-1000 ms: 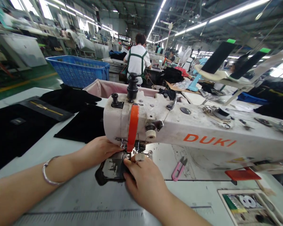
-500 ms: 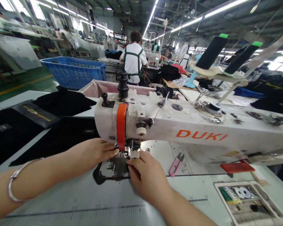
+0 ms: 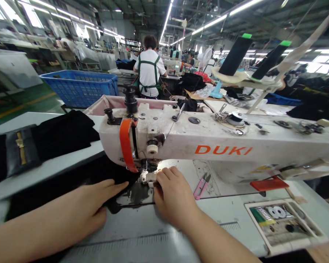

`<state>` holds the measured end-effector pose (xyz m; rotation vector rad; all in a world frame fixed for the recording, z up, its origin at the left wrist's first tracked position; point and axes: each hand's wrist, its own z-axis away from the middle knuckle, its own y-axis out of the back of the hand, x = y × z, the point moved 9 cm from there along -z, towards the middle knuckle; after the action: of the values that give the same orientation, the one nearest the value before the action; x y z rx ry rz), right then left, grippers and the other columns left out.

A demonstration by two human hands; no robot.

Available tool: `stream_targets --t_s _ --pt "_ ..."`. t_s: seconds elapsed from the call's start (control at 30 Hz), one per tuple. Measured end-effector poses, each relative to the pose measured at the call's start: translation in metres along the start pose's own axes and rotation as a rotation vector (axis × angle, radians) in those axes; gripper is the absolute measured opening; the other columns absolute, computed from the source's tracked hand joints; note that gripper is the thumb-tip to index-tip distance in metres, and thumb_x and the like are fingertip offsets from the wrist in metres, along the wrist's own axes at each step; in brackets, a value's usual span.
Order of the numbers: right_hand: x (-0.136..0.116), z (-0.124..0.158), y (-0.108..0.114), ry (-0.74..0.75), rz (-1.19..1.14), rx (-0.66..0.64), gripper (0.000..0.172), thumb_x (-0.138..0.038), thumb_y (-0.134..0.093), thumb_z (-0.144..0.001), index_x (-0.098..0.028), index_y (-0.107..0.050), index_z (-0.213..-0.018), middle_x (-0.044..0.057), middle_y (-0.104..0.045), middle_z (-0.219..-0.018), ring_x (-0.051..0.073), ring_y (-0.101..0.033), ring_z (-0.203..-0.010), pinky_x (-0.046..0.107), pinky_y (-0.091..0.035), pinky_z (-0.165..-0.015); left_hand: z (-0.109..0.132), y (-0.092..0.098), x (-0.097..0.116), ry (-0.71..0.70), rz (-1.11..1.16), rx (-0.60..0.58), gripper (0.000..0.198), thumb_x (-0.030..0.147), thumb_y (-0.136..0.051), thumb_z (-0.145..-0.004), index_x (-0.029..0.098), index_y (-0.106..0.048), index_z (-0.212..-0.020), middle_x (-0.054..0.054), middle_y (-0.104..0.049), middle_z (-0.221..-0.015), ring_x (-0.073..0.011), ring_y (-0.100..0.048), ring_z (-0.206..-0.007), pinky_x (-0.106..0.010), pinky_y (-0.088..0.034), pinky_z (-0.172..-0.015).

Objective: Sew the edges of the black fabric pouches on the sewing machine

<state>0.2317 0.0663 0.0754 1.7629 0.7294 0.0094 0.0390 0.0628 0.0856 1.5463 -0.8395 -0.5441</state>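
A white DUKI sewing machine with an orange guard on its head stands on the grey table. My left hand lies flat, fingers stretched, on black fabric left of the needle. Under the machine's head, my right hand has its fingers curled at the white presser-foot part, over a worn black plate. What those fingers pinch is hidden.
Pink thread snips lie right of my right hand. More black fabric pieces and a zipper piece sit at the left. A parts tray is at lower right. A blue basket and a person in a green apron are behind.
My left hand has pulled back toward me and flattened on black fabric that has been drawn in under the machine head. The right hand stays at the presser foot. The view shifted right.
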Motion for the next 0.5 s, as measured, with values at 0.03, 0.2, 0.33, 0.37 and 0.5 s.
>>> stream_targets --t_s 0.03,0.2,0.33,0.37,0.5 --pt "0.000 -0.001 0.000 0.012 0.005 0.002 0.010 -0.010 -0.070 -0.094 -0.020 -0.066 -0.093 0.007 -0.069 -0.097 0.028 -0.059 -0.095 0.041 -0.053 -0.086 -0.001 0.000 0.006 -0.009 0.014 -0.031 0.064 0.016 -0.054 -0.090 0.026 -0.062 -0.152 -0.005 -0.081 -0.132 -0.0260 -0.084 -0.103 -0.030 -0.071 -0.082" --pt "0.006 -0.008 -0.004 0.017 0.056 0.040 0.016 -0.003 -0.064 -0.099 -0.018 -0.069 -0.097 0.010 -0.070 -0.104 0.027 -0.061 -0.097 0.040 -0.054 -0.085 -0.016 -0.001 0.016 -0.027 -0.020 0.046 0.038 0.036 -0.052 -0.109 0.024 -0.074 -0.139 -0.009 -0.079 -0.134 -0.0288 -0.080 -0.116 -0.039 -0.070 -0.097" --pt "-0.010 0.002 -0.007 0.202 -0.008 0.033 0.017 -0.006 -0.060 -0.104 -0.018 -0.073 -0.106 0.009 -0.074 -0.109 0.025 -0.065 -0.101 0.039 -0.057 -0.092 -0.009 -0.030 0.012 -0.031 -0.031 0.142 0.049 0.020 -0.050 -0.109 0.022 -0.058 -0.158 -0.010 -0.063 -0.159 -0.0283 -0.062 -0.145 -0.046 -0.054 -0.122" --pt "-0.017 0.007 -0.007 0.275 -0.042 0.043 0.020 -0.006 -0.058 -0.105 -0.018 -0.074 -0.112 0.008 -0.076 -0.112 0.024 -0.066 -0.104 0.039 -0.057 -0.096 -0.005 -0.036 0.011 -0.045 -0.023 0.160 0.055 0.014 -0.047 -0.108 0.023 -0.053 -0.162 -0.009 -0.061 -0.162 -0.0263 -0.059 -0.149 -0.045 -0.051 -0.125" --pt "-0.033 0.024 -0.009 0.401 -0.081 0.068 0.026 -0.007 -0.055 -0.107 -0.013 -0.073 -0.124 0.010 -0.079 -0.119 0.022 -0.070 -0.105 0.038 -0.059 -0.097 0.002 -0.042 0.004 -0.141 0.043 0.113 0.071 0.001 -0.043 -0.103 0.030 -0.042 -0.168 -0.003 -0.057 -0.165 -0.0188 -0.056 -0.151 -0.038 -0.046 -0.128"
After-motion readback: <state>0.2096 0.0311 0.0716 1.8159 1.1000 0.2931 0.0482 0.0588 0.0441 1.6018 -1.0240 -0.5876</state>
